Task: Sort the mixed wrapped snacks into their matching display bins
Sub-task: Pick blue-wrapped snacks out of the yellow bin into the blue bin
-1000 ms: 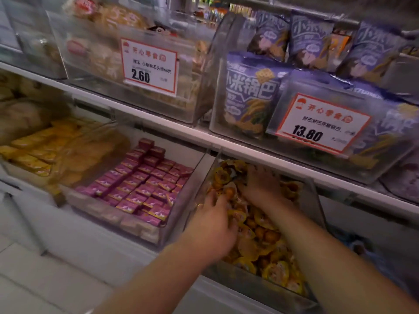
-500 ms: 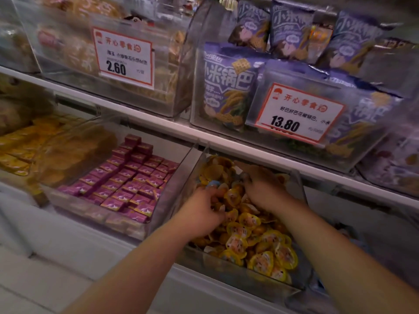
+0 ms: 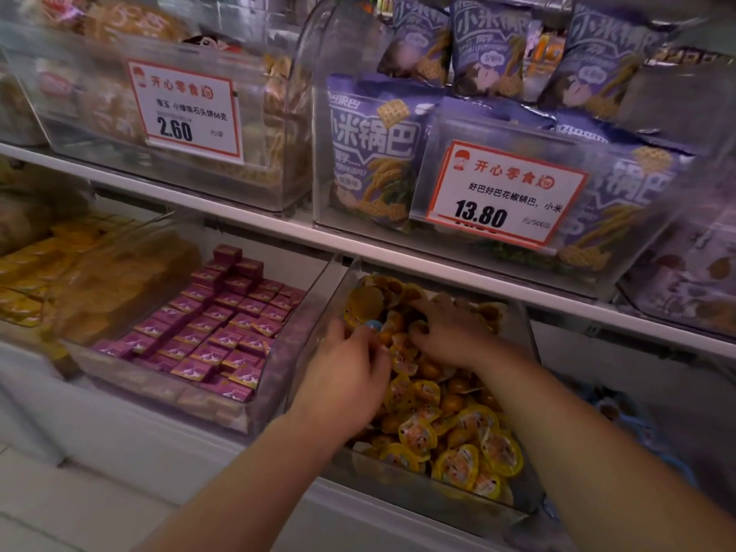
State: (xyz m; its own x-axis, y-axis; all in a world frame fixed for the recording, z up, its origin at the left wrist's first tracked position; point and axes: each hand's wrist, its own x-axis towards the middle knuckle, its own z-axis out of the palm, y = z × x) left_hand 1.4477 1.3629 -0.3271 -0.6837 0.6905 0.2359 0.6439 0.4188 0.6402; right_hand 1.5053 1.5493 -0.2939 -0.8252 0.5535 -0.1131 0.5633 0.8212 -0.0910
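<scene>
Yellow-wrapped snacks (image 3: 458, 436) heaped in clear bin (image 3: 430, 500), lower shelf, right of centre. One small blue-wrapped piece (image 3: 373, 325) sits among them near the back of the heap, just at the left hand's fingertips.

Change from half a second ago: both hands remain in the same bin, at the back of the heap, little shifted. The blue piece, then just ahead of the left fingers, now lies against them. Farther back, a second ago, the left hand was lower, nearer the bin's front.

Left hand (image 3: 350, 376): palm down over the heap, fingers curled onto the wrappers beside the blue piece. Whether it pinches that piece or only touches it, cannot tell.

Right hand (image 3: 450, 332): fingers bent, dug into the yellow snacks at the rear; a grasp on any single one cannot be made out.

Left neighbour: bin of purple boxes (image 3: 223, 324) in rows. Above: purple snack bags (image 3: 374, 149) behind a price tag (image 3: 506, 193) reading 13.80; another tag (image 3: 185, 109) reads 2.60.
</scene>
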